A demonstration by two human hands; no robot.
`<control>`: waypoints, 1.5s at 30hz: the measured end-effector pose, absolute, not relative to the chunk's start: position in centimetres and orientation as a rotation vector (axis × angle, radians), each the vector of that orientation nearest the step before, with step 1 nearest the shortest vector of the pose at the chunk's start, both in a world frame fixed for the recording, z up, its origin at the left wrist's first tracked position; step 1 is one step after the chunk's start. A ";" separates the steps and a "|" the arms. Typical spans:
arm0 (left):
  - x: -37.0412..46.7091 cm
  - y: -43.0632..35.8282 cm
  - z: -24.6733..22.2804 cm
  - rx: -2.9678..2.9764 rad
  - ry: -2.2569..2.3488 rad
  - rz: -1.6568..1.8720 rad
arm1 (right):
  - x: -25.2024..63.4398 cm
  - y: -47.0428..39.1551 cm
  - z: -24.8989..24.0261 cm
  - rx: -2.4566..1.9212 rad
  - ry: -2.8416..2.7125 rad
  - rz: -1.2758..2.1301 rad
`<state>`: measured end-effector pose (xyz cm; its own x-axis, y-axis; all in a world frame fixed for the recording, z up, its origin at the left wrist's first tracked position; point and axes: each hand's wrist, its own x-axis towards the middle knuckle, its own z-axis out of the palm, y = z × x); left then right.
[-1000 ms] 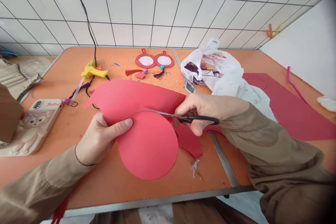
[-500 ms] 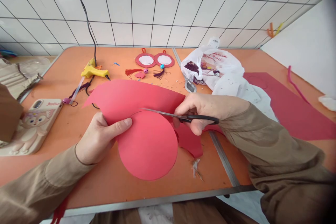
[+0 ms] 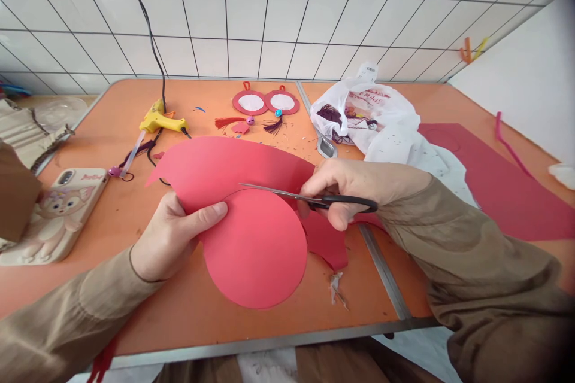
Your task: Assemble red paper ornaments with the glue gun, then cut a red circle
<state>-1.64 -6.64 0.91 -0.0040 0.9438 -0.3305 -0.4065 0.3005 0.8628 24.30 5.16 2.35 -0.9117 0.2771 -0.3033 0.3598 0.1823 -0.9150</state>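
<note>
My left hand (image 3: 179,230) pinches a red paper sheet (image 3: 256,251) at its left side, thumb on top. A rounded part of the sheet hangs toward me, cut along its right and lower edge, and a thin curved line continues toward my thumb. Black-handled scissors (image 3: 348,200) are in my right hand (image 3: 344,185), their blades lying nearly closed at the top of the rounded part. Below my right hand a curved red paper offcut (image 3: 327,242) trails over the table.
A yellow glue gun (image 3: 162,121) and a phone (image 3: 63,212) are at the left. Two red rings (image 3: 248,103) with tassels lie at the back. A white plastic bag (image 3: 390,114) and a large red sheet (image 3: 503,191) rest on the orange table (image 3: 278,332) at the right.
The view has shifted very slightly. Both hands, the paper and the scissors hold nearly the same position as before.
</note>
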 end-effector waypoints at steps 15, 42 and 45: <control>-1.8 -6.6 1.0 0.662 1.063 1.153 | 24.4 5.1 2.5 0.660 2.319 -1.849; -2.2 -6.3 0.9 0.616 1.052 1.098 | 24.8 5.5 2.0 0.609 2.313 -1.812; -2.2 -6.3 0.8 0.624 1.030 1.108 | 24.8 5.5 2.1 0.592 2.314 -1.813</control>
